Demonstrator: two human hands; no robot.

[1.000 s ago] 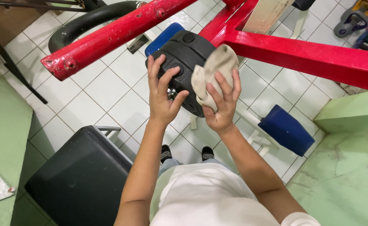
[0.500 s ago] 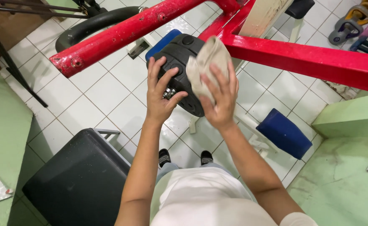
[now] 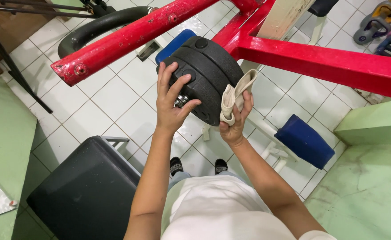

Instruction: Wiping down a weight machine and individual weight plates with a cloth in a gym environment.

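Seemingly heavy, the black weight plates (image 3: 204, 73) are steadied by my left hand (image 3: 172, 100) spread open on their face, while my right hand (image 3: 234, 122) clutches a limp beige cloth (image 3: 234, 95) at the rim.

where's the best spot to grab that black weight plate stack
Probably by the round rim of the black weight plates, one hand on each side, coming from the near face. The left hand already spreads over that face by the metal hub; the right hand, holding a beige cloth, sits at the lower right edge.
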